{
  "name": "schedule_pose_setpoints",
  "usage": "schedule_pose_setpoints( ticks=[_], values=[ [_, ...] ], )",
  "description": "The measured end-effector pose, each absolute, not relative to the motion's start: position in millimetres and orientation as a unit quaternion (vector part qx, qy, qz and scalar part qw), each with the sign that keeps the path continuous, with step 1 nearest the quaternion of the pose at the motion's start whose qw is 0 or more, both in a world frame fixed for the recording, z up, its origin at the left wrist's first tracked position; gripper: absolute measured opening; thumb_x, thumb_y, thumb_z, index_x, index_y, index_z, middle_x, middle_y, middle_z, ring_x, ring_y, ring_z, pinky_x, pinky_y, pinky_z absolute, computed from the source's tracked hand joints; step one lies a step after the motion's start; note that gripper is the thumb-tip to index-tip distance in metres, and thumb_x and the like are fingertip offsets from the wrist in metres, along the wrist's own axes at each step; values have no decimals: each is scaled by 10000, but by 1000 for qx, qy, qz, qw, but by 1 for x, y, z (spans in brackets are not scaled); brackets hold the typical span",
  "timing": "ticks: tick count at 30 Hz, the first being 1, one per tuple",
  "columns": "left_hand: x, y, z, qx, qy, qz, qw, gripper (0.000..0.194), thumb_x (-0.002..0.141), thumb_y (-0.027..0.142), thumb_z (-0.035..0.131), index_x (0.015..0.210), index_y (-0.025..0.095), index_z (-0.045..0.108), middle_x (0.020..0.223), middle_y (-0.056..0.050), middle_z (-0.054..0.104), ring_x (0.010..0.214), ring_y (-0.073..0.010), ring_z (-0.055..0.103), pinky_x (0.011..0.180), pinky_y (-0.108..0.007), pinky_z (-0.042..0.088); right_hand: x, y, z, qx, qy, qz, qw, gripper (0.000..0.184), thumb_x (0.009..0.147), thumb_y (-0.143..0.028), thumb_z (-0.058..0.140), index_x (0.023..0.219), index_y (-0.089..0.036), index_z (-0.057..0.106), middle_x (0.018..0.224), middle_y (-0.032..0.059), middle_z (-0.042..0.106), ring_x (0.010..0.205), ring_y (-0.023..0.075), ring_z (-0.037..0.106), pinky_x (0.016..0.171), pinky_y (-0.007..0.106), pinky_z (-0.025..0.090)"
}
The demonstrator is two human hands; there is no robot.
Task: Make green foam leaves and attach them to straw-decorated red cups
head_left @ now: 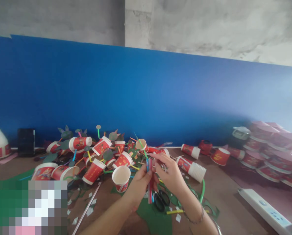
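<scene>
Upright in front of me is a small bundle of coloured drinking straws (149, 191), with blue and red ones showing. My left hand (141, 181) is closed around the bundle, thumb toward me. At its upper end, the bent fingers of my right hand (169, 171) meet the straws; its fingertips are partly hidden. A green straw (144, 150) slants up just above the hands. Below them, black-handled scissors (162, 199) lie on the table beside green paper (155, 218). A white-mouthed paper cup (121, 178) stands left of my left hand.
Red paper cups (94, 171) with straws and dark paper cutouts pile up at the left. A nested cup stack (193, 169) lies right of my hands. Farther right are piled red cups (275, 160) and a white power strip (263, 209). A blue panel (146, 91) stands behind the table.
</scene>
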State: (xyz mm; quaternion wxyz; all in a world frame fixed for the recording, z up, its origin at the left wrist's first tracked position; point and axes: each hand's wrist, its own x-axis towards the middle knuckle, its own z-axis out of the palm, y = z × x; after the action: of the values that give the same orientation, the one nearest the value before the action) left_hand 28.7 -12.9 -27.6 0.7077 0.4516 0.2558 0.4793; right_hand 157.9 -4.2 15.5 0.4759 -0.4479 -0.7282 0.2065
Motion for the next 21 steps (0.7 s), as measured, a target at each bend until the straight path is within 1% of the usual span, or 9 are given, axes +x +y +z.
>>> schedule_pose_setpoints(
  ticks=[3,8,11,13,17,21],
  values=[
    [28,-12,-26,456,262,476,705,323,799,457,608,919,168,527,625,42,528,514,-90,481,513,-216,371,159,-5,18,-436,-755,160,463,293,792,-95,446,943,-186,679,823,56,618,777,181,587,728,319,481],
    [25,-14,-18,464,277,447,713,370,755,493,639,879,157,547,605,26,584,468,-89,501,484,-212,365,161,-5,18,-434,-770,147,445,316,788,-69,442,951,-200,680,816,47,610,802,184,571,754,316,459],
    [22,-14,-12,450,282,422,735,479,679,515,701,954,147,566,655,-1,642,479,-117,561,506,-237,410,163,-3,17,-436,-768,165,439,324,788,-65,435,944,-205,682,815,41,608,800,178,570,758,310,454],
    [20,-15,-10,433,283,407,753,539,628,510,742,986,144,571,698,-22,672,522,-146,609,544,-261,443,163,-2,16,-436,-762,187,441,322,786,-63,431,921,-205,687,815,37,613,790,172,574,752,302,456],
    [19,-14,-10,412,281,396,771,553,601,490,770,985,140,582,785,-60,704,610,-187,664,586,-281,467,163,-1,14,-439,-750,218,444,318,778,-66,431,888,-202,697,826,39,617,785,166,585,738,290,465],
    [21,-14,-12,409,292,399,767,575,586,529,763,960,127,590,810,-81,711,613,-196,672,579,-285,477,162,0,14,-443,-747,217,446,304,764,-67,433,852,-190,697,821,41,610,790,165,591,741,285,473]
  ],
)
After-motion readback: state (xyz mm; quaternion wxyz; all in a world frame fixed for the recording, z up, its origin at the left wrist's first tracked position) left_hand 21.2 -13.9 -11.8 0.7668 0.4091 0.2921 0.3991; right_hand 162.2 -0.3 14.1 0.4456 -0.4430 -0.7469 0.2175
